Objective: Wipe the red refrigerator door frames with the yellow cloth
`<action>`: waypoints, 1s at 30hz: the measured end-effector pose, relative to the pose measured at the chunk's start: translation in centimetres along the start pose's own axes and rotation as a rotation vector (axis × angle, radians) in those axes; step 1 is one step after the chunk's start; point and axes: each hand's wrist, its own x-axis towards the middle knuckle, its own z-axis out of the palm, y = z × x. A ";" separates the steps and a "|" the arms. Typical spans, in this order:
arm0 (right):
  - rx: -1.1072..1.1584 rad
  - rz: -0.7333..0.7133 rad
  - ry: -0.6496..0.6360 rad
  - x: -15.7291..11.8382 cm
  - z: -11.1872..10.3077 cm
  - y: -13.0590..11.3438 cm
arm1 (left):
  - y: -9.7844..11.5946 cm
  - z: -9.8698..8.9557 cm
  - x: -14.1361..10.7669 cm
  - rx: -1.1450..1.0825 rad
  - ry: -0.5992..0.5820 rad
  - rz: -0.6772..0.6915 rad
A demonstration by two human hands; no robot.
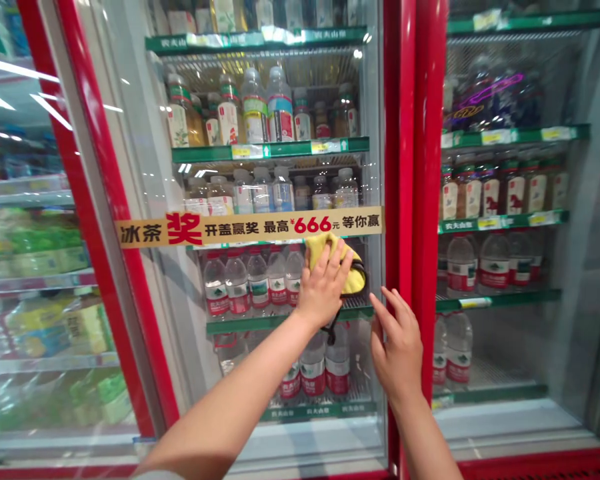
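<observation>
My left hand (323, 283) presses a yellow cloth (353, 283) with a dark edge against the glass door (300, 320) of a drinks fridge. Its fingers lie over the cloth, just below a tan promotional strip (253, 227) with black and red lettering. From the cloth a dark cord hangs down under the hand. To the right, my right hand (397, 343) is held up with its fingers apart and nothing in them. It is close to the red door frame (425, 200); whether the fingertips touch the glass, I cannot tell.
Behind the glass, green-edged shelves (270, 151) carry rows of bottles, with red-labelled water bottles (237, 287) lower down. Another glass-fronted section (510, 267) with bottles is on the right. At the left, a slanted red frame (105, 200) borders blurred shelves of packaged drinks.
</observation>
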 end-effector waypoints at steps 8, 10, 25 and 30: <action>-0.006 0.012 0.025 0.9 -1.1 1.2 | 0.4 -0.4 1.2 -0.006 -0.018 -0.010; -0.014 0.013 0.032 0.9 -1.4 1.4 | 1.7 -0.5 3.5 -0.012 -0.012 -0.099; -0.030 0.072 0.093 1.2 -2.9 4.7 | 3.6 0.2 6.1 0.011 0.063 0.150; -0.022 0.098 0.110 1.1 -3.0 5.3 | 3.3 1.3 1.2 0.042 0.133 0.341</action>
